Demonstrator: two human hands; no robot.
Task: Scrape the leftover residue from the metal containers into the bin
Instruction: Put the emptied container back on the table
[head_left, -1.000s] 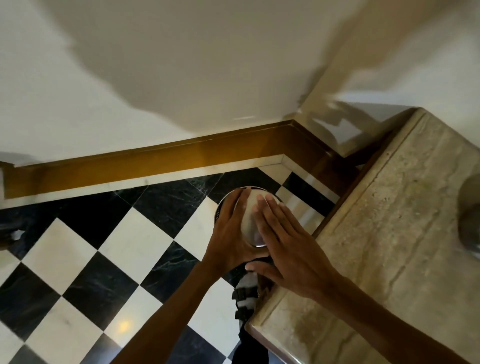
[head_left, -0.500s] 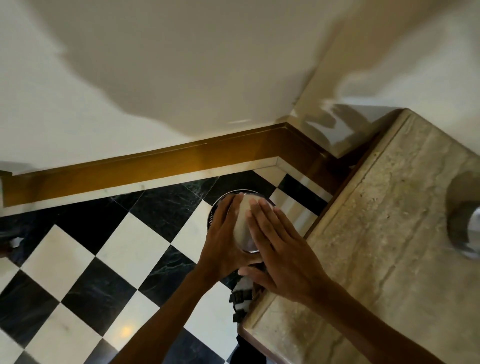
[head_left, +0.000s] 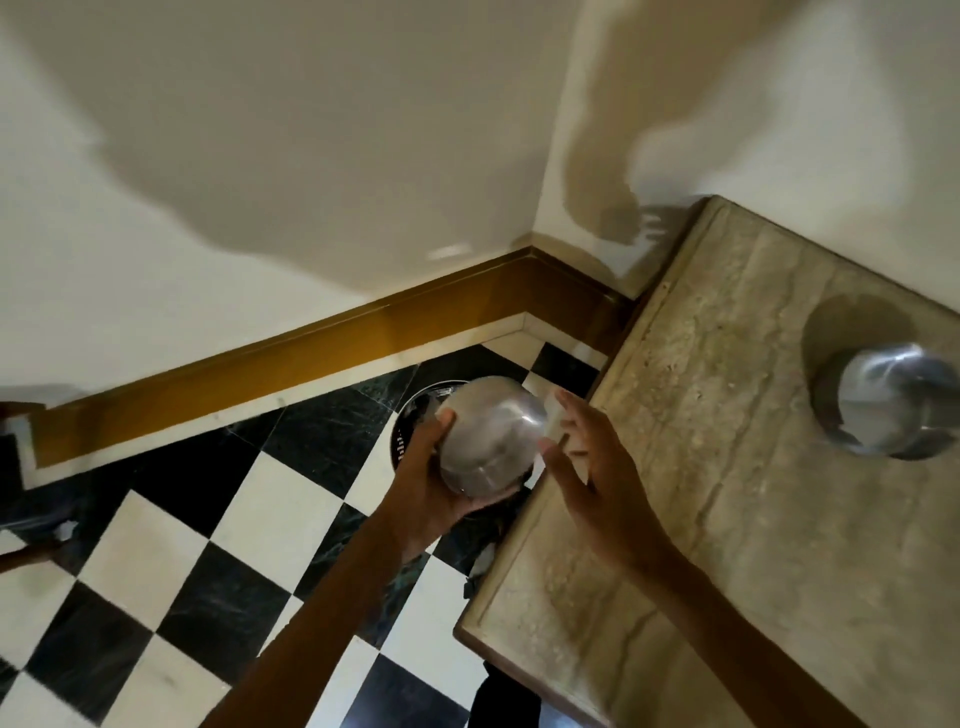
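**Container held inverted over bin**

Checkered floor (head_left: 171, 551) left of bin (head_left: 415, 415). Left hand (head_left: 431, 478) grip closed on metal container (head_left: 488, 434), directly above bin. Right hand (head_left: 592, 478) open, beside it. Stone desk (head_left: 727, 519) right of bin carries second container (head_left: 893, 400).

- The bin (head_left: 415, 415) is mostly hidden behind the upturned metal bowl (head_left: 488, 436) and left hand (head_left: 431, 483) (only a rim arc shows).
- A second metal container (head_left: 893, 405) is blurred, cut by the right edge.
- The bowl's inside cannot be seen.
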